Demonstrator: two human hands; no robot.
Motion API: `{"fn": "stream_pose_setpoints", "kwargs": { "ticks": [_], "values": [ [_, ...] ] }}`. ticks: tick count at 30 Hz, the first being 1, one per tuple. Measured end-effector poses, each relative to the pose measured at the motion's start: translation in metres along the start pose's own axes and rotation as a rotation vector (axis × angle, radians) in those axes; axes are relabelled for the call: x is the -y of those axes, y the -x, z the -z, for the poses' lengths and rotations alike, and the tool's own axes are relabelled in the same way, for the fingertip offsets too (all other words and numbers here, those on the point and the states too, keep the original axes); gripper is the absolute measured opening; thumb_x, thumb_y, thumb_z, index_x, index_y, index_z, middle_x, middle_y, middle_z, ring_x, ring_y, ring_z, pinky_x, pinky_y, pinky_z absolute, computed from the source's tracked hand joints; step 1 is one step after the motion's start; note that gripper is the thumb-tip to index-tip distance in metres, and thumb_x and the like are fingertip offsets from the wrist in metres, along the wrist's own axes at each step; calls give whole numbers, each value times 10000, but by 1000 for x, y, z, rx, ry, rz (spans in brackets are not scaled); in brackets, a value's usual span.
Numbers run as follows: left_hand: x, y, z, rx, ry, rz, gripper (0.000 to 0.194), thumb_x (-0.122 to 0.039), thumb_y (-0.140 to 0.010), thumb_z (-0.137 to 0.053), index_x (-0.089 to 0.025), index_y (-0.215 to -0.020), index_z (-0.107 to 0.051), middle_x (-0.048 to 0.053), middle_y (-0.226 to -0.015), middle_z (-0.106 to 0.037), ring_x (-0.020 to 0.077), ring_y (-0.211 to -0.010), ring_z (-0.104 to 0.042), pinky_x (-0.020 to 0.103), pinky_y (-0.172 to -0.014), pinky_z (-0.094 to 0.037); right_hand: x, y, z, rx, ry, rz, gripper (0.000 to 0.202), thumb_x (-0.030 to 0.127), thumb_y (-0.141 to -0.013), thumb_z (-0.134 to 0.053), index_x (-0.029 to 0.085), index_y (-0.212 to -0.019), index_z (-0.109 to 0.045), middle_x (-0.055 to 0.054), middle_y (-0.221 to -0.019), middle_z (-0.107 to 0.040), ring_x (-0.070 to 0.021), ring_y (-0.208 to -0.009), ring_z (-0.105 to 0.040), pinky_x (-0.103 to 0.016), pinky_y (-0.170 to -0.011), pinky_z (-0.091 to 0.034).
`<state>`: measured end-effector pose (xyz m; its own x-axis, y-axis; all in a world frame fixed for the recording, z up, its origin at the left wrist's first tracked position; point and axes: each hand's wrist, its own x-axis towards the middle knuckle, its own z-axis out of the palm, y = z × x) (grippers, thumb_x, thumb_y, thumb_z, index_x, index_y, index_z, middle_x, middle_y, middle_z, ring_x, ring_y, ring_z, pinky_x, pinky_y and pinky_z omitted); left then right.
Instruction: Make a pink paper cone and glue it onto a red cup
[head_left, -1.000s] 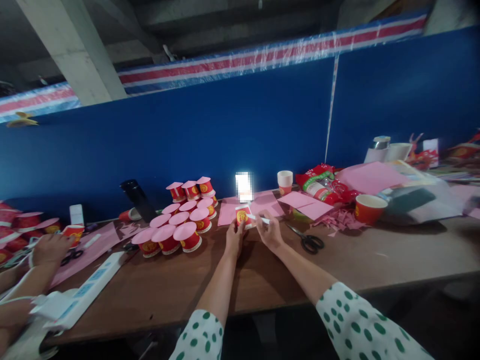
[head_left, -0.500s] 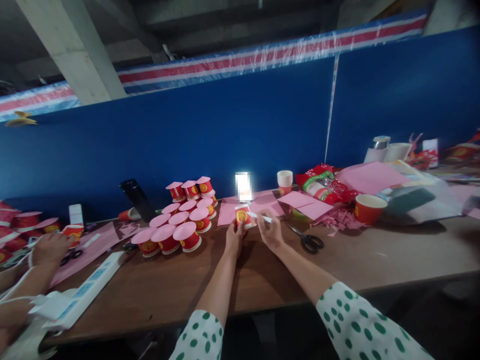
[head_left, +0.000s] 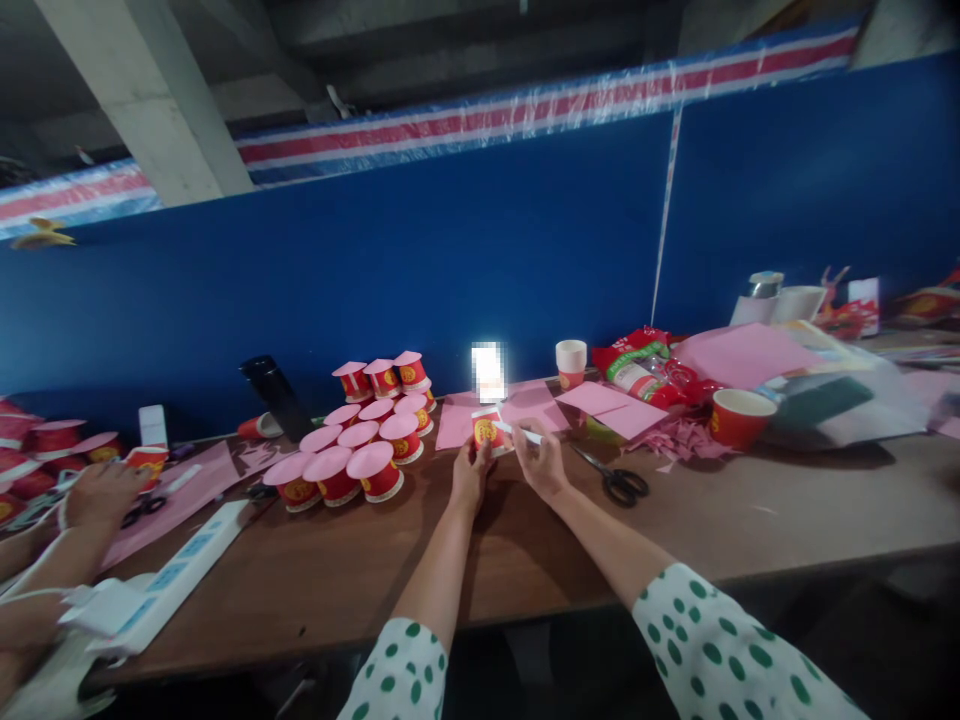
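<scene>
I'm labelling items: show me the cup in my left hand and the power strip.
Cup (head_left: 484, 431): head view, on its printed red side.
Power strip (head_left: 187, 562): head view, on its top face.

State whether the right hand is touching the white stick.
Touching: the head view shows the right hand pinching the white stick, both ends jutting out.

held cup (head_left: 486, 430): red, round yellow mark | stick (head_left: 529, 435): white | sleeves (head_left: 724, 640): white, green dots | grouped cups (head_left: 358, 434): red sides, yellow marks, pink tops | paper (head_left: 534, 405): pink | scissors (head_left: 622, 488): black | bottle (head_left: 277, 396): black | table (head_left: 360, 570): brown | wall (head_left: 450, 260): blue | sheet above wall (head_left: 420, 137): pinky-red, white and blue stripes | power strip (head_left: 180, 575): white, blue patches
</scene>
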<state>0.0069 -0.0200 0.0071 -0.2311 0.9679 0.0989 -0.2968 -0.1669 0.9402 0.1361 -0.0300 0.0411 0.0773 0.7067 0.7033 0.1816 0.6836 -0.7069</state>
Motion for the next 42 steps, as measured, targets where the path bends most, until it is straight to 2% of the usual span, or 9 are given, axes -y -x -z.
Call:
{"fn": "stream_pose_setpoints", "kwargs": {
  "ticks": [7,28,42],
  "values": [
    [3,-2,1,9,-5,-10,499,-426,-650,-664,-166,-1065,-575,109,-1054,-620,209,-908,-591,340,-796,-461,-5,1,-2,31,-3,-9,166,304,-854,-436,178,-820,-538,-34,-745,-579,-132,-637,-563,-218,-561,-455],
    [0,1,0,7,-15,22,539,-447,-642,-671,-166,-1090,-564,113,-1044,-622,209,-861,-608,355,-774,-481,1,-2,2,7,57,20,181,302,-856,-422,178,-771,-523,-17,-673,-575,-117,-564,-560,-206,-520,-457],
    [-3,4,-2,14,-18,38,493,-435,-657,-661,-183,-1071,-573,91,-1016,-629,194,-836,-608,337,-754,-485,2,-2,2,-13,56,5,190,295,-848,-412,176,-780,-542,-17,-662,-587,-118,-544,-565,-207,-506,-456]
  ]
}}
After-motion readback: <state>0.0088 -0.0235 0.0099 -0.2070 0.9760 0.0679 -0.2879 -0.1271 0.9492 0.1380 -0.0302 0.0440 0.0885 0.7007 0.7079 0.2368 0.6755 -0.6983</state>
